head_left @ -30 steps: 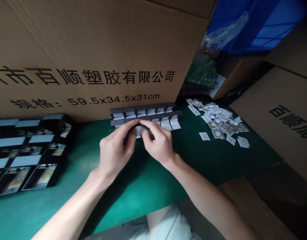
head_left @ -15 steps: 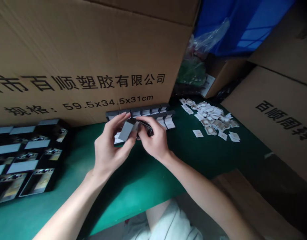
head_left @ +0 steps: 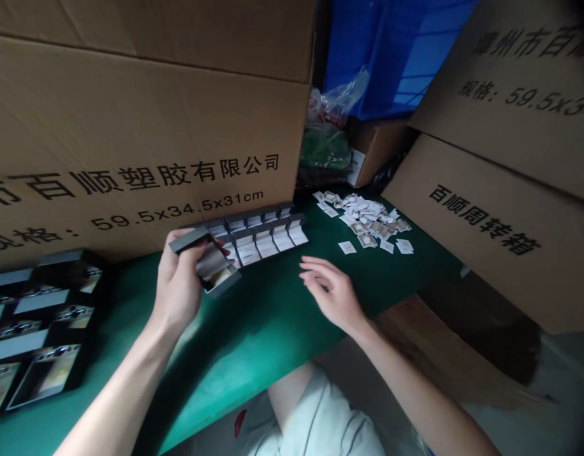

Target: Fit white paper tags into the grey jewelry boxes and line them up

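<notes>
My left hand (head_left: 177,288) grips a small dark grey box (head_left: 224,284) whose lid stands open; its thumb reaches into the box, and something pale yellowish shows inside. My right hand (head_left: 334,292) hangs over the table to the right, holding nothing, its fingers loosely bent and apart. Behind the held box are two rows of small open grey boxes with white linings (head_left: 266,240), partly hidden by my left hand. Up and right of my right hand lies a pile of small white square pieces (head_left: 368,218).
More dark open boxes (head_left: 41,316) with metal parts inside stand on the green table (head_left: 254,329) at the left. A large carton (head_left: 144,107) rises behind. Stacked cartons (head_left: 491,202) stand at the right, and a blue crate (head_left: 391,57) and plastic bags (head_left: 325,142) at the back.
My right hand has let go of the box and moved right. My left hand has shifted left, keeping the box, which now shows its open inside. The view has turned right.
</notes>
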`<control>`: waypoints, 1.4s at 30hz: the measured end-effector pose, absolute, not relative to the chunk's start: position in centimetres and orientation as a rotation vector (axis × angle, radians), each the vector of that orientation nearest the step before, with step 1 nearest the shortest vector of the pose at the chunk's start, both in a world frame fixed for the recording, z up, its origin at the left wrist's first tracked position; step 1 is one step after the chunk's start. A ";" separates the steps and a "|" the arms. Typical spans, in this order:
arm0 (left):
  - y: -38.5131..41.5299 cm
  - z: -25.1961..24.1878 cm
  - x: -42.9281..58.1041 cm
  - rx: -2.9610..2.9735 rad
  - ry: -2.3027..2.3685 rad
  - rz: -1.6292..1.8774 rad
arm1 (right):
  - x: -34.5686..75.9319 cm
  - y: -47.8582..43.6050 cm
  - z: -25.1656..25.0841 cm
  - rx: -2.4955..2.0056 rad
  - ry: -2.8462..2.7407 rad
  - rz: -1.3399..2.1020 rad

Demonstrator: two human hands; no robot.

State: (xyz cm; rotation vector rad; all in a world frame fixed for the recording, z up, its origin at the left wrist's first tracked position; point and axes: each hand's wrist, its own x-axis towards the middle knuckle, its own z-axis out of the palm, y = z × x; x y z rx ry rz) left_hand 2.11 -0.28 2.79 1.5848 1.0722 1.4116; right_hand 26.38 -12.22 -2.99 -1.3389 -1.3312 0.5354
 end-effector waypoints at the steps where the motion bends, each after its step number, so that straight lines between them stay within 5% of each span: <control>1: -0.3 3.0 2.2 1.376 1.015 1.374 | 28.2 -13.0 -3.5 -1.444 -1.336 0.414; 7: -0.8 3.7 2.7 1.032 0.792 1.192 | 36.5 -15.0 -5.2 -2.005 -1.438 -0.040; 12: -0.4 3.7 2.6 1.133 0.890 1.217 | 37.5 -14.1 -5.6 -2.137 -1.690 0.015; 42: -0.4 4.6 3.4 0.944 0.875 1.308 | 38.0 -13.6 -6.6 -1.930 -1.602 -0.114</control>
